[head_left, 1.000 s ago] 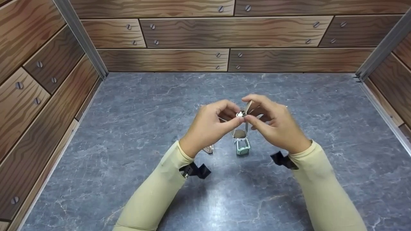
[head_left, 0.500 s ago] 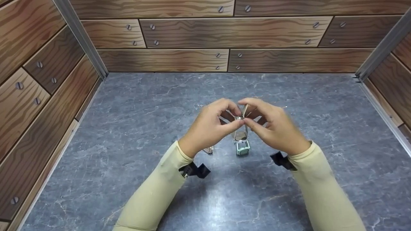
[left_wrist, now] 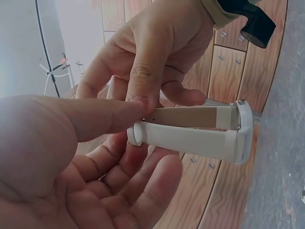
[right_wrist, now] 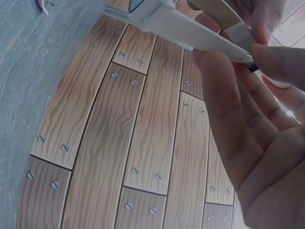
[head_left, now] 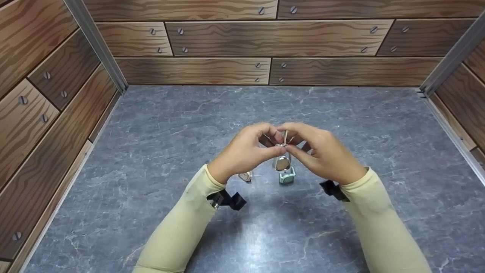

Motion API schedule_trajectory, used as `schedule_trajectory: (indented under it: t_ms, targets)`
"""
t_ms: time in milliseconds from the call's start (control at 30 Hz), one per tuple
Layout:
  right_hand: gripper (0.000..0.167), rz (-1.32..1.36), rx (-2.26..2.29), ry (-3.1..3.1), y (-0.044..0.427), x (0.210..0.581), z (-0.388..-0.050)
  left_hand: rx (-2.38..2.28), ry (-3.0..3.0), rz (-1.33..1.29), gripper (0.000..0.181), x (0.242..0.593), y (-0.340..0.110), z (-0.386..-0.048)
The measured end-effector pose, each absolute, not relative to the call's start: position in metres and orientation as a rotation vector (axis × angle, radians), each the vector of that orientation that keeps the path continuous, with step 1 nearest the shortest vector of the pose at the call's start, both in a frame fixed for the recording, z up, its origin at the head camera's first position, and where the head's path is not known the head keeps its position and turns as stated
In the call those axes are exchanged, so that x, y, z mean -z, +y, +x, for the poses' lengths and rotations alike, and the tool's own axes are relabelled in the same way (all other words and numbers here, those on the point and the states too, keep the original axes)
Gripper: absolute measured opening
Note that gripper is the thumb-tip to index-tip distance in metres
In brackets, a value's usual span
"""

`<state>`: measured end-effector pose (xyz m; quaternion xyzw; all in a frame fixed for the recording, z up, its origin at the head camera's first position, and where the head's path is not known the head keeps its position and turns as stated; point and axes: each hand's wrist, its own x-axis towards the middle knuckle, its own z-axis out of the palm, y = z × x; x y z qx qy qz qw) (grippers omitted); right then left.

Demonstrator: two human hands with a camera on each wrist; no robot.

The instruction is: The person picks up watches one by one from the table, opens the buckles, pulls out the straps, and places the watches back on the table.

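"Between the left hand [head_left: 246,149] and the right hand [head_left: 326,153], at the fingertips: white watch [left_wrist: 245,133], its case hanging below them, toward the table [head_left: 189,113]. Grip?"

"Left thumb and fingers pinch the strap [left_wrist: 186,141]; right thumb and forefinger pinch it too. Both hands grasping, thumb tips meeting."

"Reason for that hold?"

"Probably it keeps both strap ends within reach of the thumbs and leaves the case to hang free. Judgement only."

"Obstructions?"

"Fingers cover the strap ends. Fastened or loose: cannot tell."

"Surroundings?"

"Body-side of the hands, just past the hanging case in the head view: green watch [head_left: 287,177], on the table. Close by the left wrist: beige item [head_left: 245,176], probably another watch, partly hidden by that hand."
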<state>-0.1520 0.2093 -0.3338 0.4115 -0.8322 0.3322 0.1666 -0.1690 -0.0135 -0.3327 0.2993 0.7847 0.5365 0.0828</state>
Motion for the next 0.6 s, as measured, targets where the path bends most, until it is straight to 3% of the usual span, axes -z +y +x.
schedule_trajectory:
  t_ms: [600]
  targets:
    - [0.037, 1.349, -1.025, -2.422, 0.2094, 0.334, -0.1513, -1.482, 2.156, 0.866, 0.014, 0.3312, -0.0217, -0.1718]
